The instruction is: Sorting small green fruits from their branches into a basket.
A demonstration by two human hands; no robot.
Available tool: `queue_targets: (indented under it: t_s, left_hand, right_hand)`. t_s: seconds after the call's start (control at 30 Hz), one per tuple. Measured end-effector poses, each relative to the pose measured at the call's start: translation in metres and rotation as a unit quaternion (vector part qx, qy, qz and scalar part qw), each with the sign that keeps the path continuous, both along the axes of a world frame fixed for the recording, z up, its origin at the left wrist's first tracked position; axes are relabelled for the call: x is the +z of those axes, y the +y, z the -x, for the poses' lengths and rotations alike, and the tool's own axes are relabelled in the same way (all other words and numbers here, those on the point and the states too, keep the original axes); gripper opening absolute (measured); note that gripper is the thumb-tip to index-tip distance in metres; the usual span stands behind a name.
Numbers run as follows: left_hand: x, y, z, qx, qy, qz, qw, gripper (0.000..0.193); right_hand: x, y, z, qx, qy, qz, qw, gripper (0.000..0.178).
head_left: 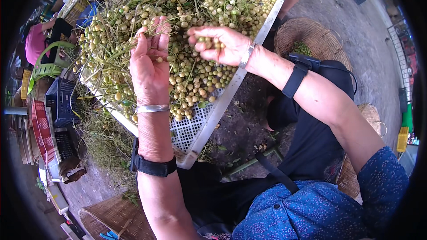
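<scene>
White perforated tray [192, 126] heaps yellow-green berries [187, 82] toward its far edge; the right hand [229, 45] cups several, probably so none roll away; the left hand [149, 69] curls loosely, holding what I cannot tell.

At the far left, a person in a pink top [35, 46] is seen beside a light green plastic chair [48, 69]. Below the chair, a dark blue crate [63, 93] and a red crate [41, 126] are placed near each other. At the lower left, a woven basket [104, 213] is partly cut off by the dark rim of the view. At the upper right, a round wicker basket [328, 40] is set on grey ground [369, 58]. A small yellow crate [402, 138] is glimpsed at the far right edge.
</scene>
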State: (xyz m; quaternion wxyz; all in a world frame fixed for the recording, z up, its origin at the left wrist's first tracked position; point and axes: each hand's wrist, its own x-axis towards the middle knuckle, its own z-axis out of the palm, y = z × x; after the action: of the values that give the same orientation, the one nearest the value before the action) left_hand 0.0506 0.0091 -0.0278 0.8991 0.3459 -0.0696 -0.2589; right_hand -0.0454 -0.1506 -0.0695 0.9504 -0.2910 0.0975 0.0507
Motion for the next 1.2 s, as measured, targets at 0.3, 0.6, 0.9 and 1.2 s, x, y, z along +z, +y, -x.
queue_targets:
  t_s: [0.3,0.6,0.9,1.2]
  left_hand:
    - [-0.01,-0.006,0.007,0.007,-0.039,-0.012,0.999,0.019]
    - [-0.007,-0.011,0.012,0.049,0.041,-0.117,0.991,0.028]
    - [-0.009,-0.007,0.007,0.031,-0.008,-0.061,0.998,0.025]
    - [-0.011,-0.014,0.024,-0.007,-0.046,-0.115,0.992,0.02]
  right_hand:
    - [0.021,0.047,0.0,0.062,-0.036,0.306,0.949,0.031]
    - [0.028,0.029,0.002,0.15,-0.048,0.362,0.919,0.025]
    - [0.039,0.026,0.01,0.208,-0.018,0.232,0.95,0.033]
    - [0.023,0.034,0.001,0.155,0.017,0.347,0.925,0.036]
